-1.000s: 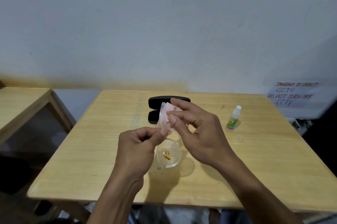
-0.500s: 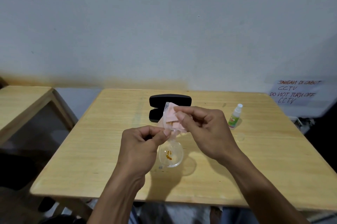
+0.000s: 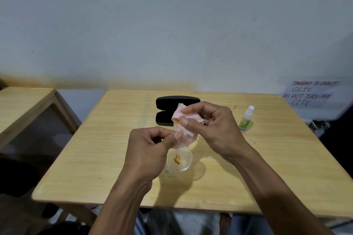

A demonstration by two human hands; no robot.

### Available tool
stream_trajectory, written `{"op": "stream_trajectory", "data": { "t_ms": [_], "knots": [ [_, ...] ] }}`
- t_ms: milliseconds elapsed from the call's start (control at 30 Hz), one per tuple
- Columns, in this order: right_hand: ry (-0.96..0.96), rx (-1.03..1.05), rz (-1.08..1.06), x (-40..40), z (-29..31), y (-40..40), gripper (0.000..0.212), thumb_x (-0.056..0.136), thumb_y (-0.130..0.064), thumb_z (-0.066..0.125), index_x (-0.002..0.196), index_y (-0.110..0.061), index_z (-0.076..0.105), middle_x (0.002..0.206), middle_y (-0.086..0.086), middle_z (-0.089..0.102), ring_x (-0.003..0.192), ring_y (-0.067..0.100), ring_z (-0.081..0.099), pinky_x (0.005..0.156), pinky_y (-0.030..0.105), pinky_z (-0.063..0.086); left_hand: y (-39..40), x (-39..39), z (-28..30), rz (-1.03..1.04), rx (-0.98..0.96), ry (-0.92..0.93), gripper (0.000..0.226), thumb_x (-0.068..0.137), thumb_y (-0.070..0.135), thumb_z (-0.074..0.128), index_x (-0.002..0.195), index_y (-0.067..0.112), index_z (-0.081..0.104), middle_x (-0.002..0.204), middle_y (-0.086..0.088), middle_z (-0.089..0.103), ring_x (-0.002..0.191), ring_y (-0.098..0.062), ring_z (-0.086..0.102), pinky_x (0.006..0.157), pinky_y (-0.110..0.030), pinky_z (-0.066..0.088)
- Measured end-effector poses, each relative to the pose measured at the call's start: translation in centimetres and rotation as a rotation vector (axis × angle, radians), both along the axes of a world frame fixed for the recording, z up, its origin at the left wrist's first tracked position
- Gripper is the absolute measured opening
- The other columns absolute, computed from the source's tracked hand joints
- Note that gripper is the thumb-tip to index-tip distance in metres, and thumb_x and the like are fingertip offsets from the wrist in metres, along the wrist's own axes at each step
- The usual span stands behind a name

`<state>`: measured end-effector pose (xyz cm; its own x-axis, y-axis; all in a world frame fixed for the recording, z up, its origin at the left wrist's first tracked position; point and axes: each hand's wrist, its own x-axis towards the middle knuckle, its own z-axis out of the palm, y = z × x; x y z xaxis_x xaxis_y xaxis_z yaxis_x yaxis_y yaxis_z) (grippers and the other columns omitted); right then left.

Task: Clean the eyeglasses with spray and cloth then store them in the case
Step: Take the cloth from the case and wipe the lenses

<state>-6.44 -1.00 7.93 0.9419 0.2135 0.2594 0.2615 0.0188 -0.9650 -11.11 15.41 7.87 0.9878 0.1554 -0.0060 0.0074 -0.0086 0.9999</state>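
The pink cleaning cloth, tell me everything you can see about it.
The thin, pale pink cleaning cloth is crumpled and folded over the upper lens of the clear-framed eyeglasses. The right hand pinches it from above, and the left hand has its thumb at the lower edge. An orange-brown smear marks its left fold. It is held above the wooden table, in front of the open black case.

Dim, even indoor light throws soft shadows beneath both hands onto the table (image 3: 267, 167); wide-angle edges bend and blur.
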Motion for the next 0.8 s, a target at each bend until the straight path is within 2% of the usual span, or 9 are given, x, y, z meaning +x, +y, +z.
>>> {"op": "stream_trajectory", "data": {
  "t_ms": [100,267,333,467,533,633,700,767,800],
  "knots": [
    [0.029,0.022,0.016,-0.1,0.0,0.1,0.013,0.083,-0.011,0.080,0.094,-0.016,0.077,0.086,0.003,0.079,0.077,0.015,0.073,0.070,0.036,0.059,0.0,0.0,-0.1,-0.002,0.000,-0.004,0.010,0.079,0.010,0.078,0.074,0.002,0.078,0.074,-0.011,0.078,0.080,-0.029,0.075,0.069,-0.018,0.056],
    [0.084,0.085,-0.047,-0.1,-0.3,0.2,0.017,0.078,-0.009,0.083,0.095,-0.009,0.079,0.089,0.008,0.080,0.081,0.024,0.073,0.077,0.057,0.059,0.0,-0.1,-0.2,-0.018,0.009,-0.011,0.010,0.078,0.015,0.079,0.075,0.006,0.080,0.078,-0.009,0.079,0.085,-0.032,0.074,0.074,-0.024,0.057],
    [0.084,0.097,-0.068,-0.1,-0.4,0.2,0.016,0.077,-0.009,0.083,0.093,-0.010,0.080,0.089,0.009,0.080,0.083,0.023,0.075,0.078,0.052,0.060,0.1,-0.1,-0.1,-0.041,0.039,-0.015,0.008,0.079,0.017,0.079,0.076,0.011,0.081,0.079,-0.008,0.079,0.082,-0.035,0.071,0.078,-0.033,0.057],
    [0.069,0.084,-0.070,-0.1,-0.4,0.2,0.018,0.075,-0.010,0.084,0.092,-0.009,0.080,0.087,0.007,0.080,0.080,0.016,0.074,0.067,0.034,0.058,0.2,0.0,0.1,-0.062,0.061,-0.019,0.009,0.081,0.011,0.076,0.072,0.012,0.079,0.075,-0.005,0.079,0.075,-0.014,0.072,0.073,-0.022,0.054],
    [0.067,0.062,-0.053,-0.2,-0.3,0.1,0.023,0.072,-0.009,0.087,0.093,-0.006,0.079,0.088,0.008,0.080,0.082,0.017,0.075,0.071,0.034,0.061,0.1,0.1,0.0,-0.037,0.071,-0.023,0.012,0.081,0.011,0.076,0.069,0.011,0.078,0.073,-0.006,0.078,0.073,-0.015,0.073,0.073,-0.024,0.055],
    [0.059,0.028,-0.019,-0.3,0.0,-0.2,0.025,0.069,-0.003,0.088,0.093,-0.006,0.078,0.087,0.007,0.081,0.081,0.016,0.076,0.070,0.029,0.059,-0.1,0.1,-0.3,-0.014,0.109,-0.025,0.013,0.082,0.014,0.077,0.070,0.012,0.078,0.073,-0.010,0.078,0.077,-0.028,0.074,0.074,-0.036,0.058],
    [0.060,0.024,-0.035,-0.2,0.3,-0.4,0.022,0.069,-0.001,0.088,0.088,-0.006,0.079,0.085,0.005,0.081,0.078,0.013,0.076,0.068,0.023,0.056,-0.3,0.2,-0.5,-0.012,0.155,-0.027,0.014,0.083,0.017,0.077,0.069,0.015,0.078,0.076,-0.018,0.075,0.075,-0.033,0.070,0.062,-0.034,0.059],
    [0.065,0.055,-0.067,0.0,0.6,-0.4,0.017,0.070,0.000,0.087,0.084,-0.006,0.080,0.082,0.005,0.081,0.075,0.012,0.075,0.065,0.022,0.055,-0.4,0.2,-0.5,-0.008,0.174,-0.040,0.015,0.083,0.018,0.077,0.068,0.016,0.077,0.076,-0.018,0.075,0.069,-0.025,0.066,0.053,-0.026,0.056],
    [0.062,0.075,-0.075,0.0,0.7,-0.4,0.014,0.072,0.000,0.086,0.083,-0.007,0.080,0.082,0.004,0.080,0.075,0.013,0.075,0.066,0.023,0.055,-0.5,0.2,-0.5,-0.004,0.175,-0.044,0.016,0.082,0.018,0.077,0.067,0.016,0.077,0.074,-0.014,0.076,0.068,-0.021,0.065,0.055,-0.027,0.054]
  ]
}}
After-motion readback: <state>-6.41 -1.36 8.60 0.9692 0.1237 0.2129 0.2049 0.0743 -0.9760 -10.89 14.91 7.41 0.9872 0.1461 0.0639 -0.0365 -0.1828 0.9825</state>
